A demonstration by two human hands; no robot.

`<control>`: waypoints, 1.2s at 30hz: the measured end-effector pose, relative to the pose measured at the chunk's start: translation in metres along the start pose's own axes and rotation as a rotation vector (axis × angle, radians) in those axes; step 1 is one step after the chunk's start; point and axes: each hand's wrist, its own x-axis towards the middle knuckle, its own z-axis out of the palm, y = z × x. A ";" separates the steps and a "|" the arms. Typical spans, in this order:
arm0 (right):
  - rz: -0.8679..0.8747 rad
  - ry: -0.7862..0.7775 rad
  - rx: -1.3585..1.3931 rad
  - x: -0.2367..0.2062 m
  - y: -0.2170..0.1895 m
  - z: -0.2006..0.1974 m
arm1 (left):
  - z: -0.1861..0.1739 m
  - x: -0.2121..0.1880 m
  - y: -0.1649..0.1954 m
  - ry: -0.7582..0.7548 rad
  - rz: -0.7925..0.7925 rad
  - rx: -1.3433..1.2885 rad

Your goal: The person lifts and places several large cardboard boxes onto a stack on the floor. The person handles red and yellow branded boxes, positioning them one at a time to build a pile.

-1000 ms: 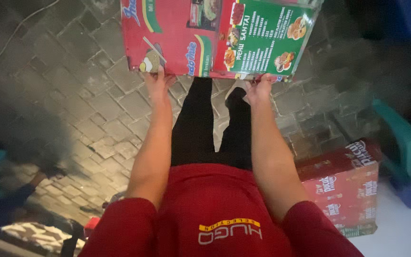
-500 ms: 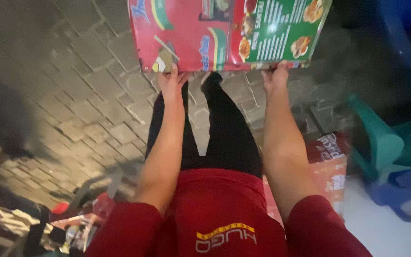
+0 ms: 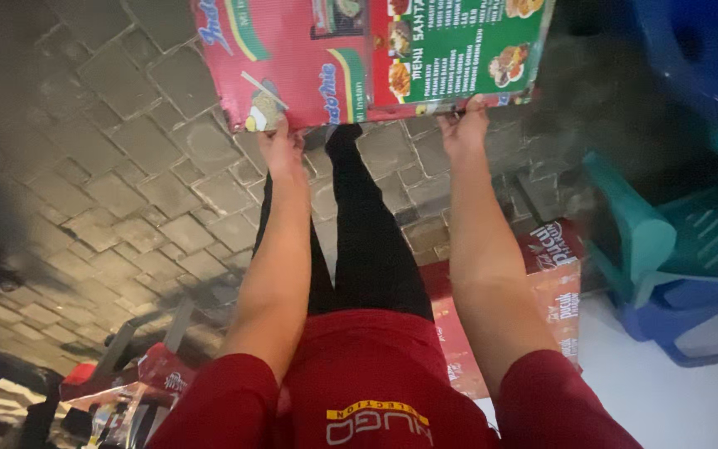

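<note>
Red fabric fills the nearest part of the view: the person's shirt (image 3: pixel 359 391) at six o'clock, with both bare forearms reaching away from it toward twelve. Black trousers (image 3: pixel 371 249) run between the arms. At seven o'clock a crinkled clear-and-red wrapper (image 3: pixel 126 399) lies low beside the body, and at four o'clock a red printed carton (image 3: pixel 554 291) sits on the ground just beside the right arm. Further out at three o'clock stand stacked plastic chairs (image 3: pixel 675 249), teal over blue.

Beyond the knees, grey paving stones (image 3: pixel 126 166) spread from nine to eleven o'clock. Farthest, at twelve o'clock, hangs a large printed board (image 3: pixel 376 58), red on one half and green on the other, with small food pictures. The left hand (image 3: pixel 280 145) is closed on its lower edge at eleven o'clock, the right hand (image 3: pixel 464 129) closed on the same edge at one o'clock. Gripping it well apart along the bottom seems to keep the wide, light sheet level and clear of the legs, held out flat in front at arm's length.
</note>
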 end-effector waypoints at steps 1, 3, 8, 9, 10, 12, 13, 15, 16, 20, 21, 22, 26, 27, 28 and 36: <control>0.025 -0.020 0.026 0.000 0.002 0.001 | 0.001 0.002 0.000 0.010 0.029 0.017; 0.000 -0.002 0.079 0.000 0.006 0.003 | 0.001 0.006 0.001 0.045 0.069 0.054; -0.027 0.121 0.011 -0.013 0.018 0.007 | -0.003 0.012 0.006 0.035 0.163 0.162; -0.042 0.101 -0.016 -0.016 0.019 0.008 | -0.005 0.012 0.007 0.053 0.151 0.221; -0.060 0.082 -0.041 -0.021 0.020 0.008 | -0.006 0.012 0.009 0.069 0.138 0.282; -0.106 0.032 -0.020 -0.029 0.022 0.007 | -0.010 0.011 0.013 0.057 0.134 0.311; -0.130 0.009 -0.012 -0.033 0.024 0.007 | -0.013 0.011 0.015 0.030 0.139 0.276; -0.146 -0.022 -0.005 -0.040 0.029 0.005 | -0.019 0.012 0.020 -0.003 0.142 0.236; -0.156 -0.039 -0.004 -0.043 0.033 0.004 | -0.022 0.013 0.023 -0.009 0.140 0.227; -0.177 -0.071 -0.058 -0.053 0.059 0.001 | -0.044 0.024 0.040 -0.030 0.166 0.221; -0.185 -0.098 -0.082 -0.056 0.067 0.001 | -0.050 0.028 0.046 -0.051 0.168 0.228; -0.196 -0.129 -0.104 -0.059 0.076 0.002 | -0.057 0.032 0.052 -0.075 0.176 0.231; -0.179 -0.052 -0.021 -0.076 0.114 0.010 | -0.081 0.049 0.079 -0.177 0.206 0.071; -0.154 -0.055 0.017 -0.080 0.123 0.013 | -0.085 0.053 0.086 -0.135 0.190 0.099; -0.129 -0.055 0.055 -0.085 0.132 0.016 | -0.089 0.056 0.094 -0.093 0.174 0.130; -0.140 -0.040 0.147 -0.114 0.200 0.035 | -0.127 0.085 0.138 -0.119 0.142 0.176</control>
